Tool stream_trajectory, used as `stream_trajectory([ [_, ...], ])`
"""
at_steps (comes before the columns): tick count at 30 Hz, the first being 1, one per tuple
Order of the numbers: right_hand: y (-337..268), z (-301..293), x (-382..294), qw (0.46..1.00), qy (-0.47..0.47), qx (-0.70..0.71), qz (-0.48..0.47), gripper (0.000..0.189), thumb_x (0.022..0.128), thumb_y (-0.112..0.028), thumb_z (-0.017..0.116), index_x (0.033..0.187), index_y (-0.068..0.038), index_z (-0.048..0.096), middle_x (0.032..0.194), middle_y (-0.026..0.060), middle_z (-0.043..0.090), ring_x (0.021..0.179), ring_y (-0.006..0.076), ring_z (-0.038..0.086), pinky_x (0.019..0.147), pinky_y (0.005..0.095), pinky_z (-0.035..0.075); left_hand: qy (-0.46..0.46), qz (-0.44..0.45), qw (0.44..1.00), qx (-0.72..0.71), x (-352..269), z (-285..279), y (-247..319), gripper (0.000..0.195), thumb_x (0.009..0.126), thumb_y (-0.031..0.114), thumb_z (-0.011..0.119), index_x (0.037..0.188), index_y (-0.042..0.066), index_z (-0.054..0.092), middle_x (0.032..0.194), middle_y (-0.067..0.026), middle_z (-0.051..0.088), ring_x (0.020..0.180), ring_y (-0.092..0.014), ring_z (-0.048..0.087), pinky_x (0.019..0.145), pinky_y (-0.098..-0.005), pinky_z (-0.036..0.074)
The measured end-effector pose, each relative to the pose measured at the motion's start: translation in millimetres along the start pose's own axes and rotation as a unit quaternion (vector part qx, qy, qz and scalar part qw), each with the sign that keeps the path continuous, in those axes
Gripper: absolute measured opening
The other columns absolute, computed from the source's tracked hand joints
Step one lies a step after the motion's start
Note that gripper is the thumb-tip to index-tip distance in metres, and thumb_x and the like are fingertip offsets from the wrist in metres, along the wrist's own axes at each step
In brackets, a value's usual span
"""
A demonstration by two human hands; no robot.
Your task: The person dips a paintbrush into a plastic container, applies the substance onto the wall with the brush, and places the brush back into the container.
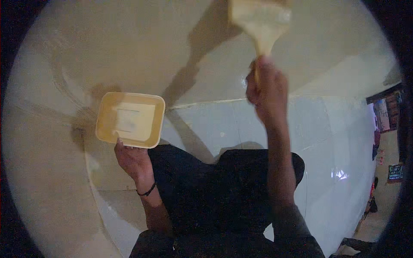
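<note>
My right hand grips the handle of a wide flat brush, raised toward the wall. Both hand and brush are slightly blurred, and the bristle end runs out at the top of the view. I cannot tell whether the bristles touch the wall. In my left hand is a shallow rectangular plastic tub, pale yellow, held by its near edge with its open side facing me. Its bottom looks pale, and whether any liquid lies in it is unclear. A dark band circles my left wrist.
My dark-clothed legs are folded on a glossy light tiled floor. Wall and floor meet just beyond my knees, and another wall face stands close on the left. A barred window shows at the far right.
</note>
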State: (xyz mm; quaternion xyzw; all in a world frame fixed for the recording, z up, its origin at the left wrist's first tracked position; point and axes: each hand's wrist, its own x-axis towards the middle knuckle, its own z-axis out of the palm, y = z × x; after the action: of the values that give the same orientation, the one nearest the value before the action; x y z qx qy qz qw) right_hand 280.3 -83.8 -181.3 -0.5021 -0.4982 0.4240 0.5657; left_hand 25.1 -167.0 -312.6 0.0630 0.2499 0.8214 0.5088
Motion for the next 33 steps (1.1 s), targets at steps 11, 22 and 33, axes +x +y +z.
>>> stream_trajectory([
  [11, 228.2, 13.9, -68.1, 0.966, -0.017, -0.026, 0.255, 0.043, 0.086, -0.041, 0.041, 0.072, -0.002, 0.050, 0.049, 0.0033, 0.045, 0.039, 0.0098, 0.042, 0.037, 0.0255, 0.034, -0.091, -0.030, 0.991, -0.090, 17.6, -26.4, -0.7, 0.040, 0.087, 0.016, 0.035, 0.122, -0.004, 0.032, 0.124, -0.0196, 0.037, 0.114, -0.028, 0.037, 0.099, -0.0430, 0.028],
  [22, 305.1, 15.0, -75.7, 0.940, -0.030, 0.029, 0.339, 0.039, 0.085, -0.040, 0.045, 0.069, -0.005, 0.050, 0.052, 0.0003, 0.042, 0.040, 0.0091, 0.036, 0.036, 0.0235, 0.026, 0.032, 0.166, 0.755, 0.634, 17.4, -36.2, -12.5, 0.038, 0.088, 0.016, 0.036, 0.120, -0.005, 0.033, 0.120, -0.0193, 0.042, 0.109, -0.026, 0.042, 0.097, -0.0411, 0.031],
  [33, 161.5, -20.1, -45.3, 0.979, -0.043, -0.192, -0.061, 0.037, 0.085, -0.038, 0.046, 0.074, -0.003, 0.053, 0.054, -0.0009, 0.043, 0.039, 0.0049, 0.035, 0.033, 0.0202, 0.027, 0.056, 0.010, 0.995, 0.087, 25.4, -20.5, -15.5, 0.040, 0.084, 0.024, 0.045, 0.116, 0.001, 0.039, 0.117, -0.0139, 0.044, 0.110, -0.025, 0.041, 0.093, -0.0429, 0.033],
])
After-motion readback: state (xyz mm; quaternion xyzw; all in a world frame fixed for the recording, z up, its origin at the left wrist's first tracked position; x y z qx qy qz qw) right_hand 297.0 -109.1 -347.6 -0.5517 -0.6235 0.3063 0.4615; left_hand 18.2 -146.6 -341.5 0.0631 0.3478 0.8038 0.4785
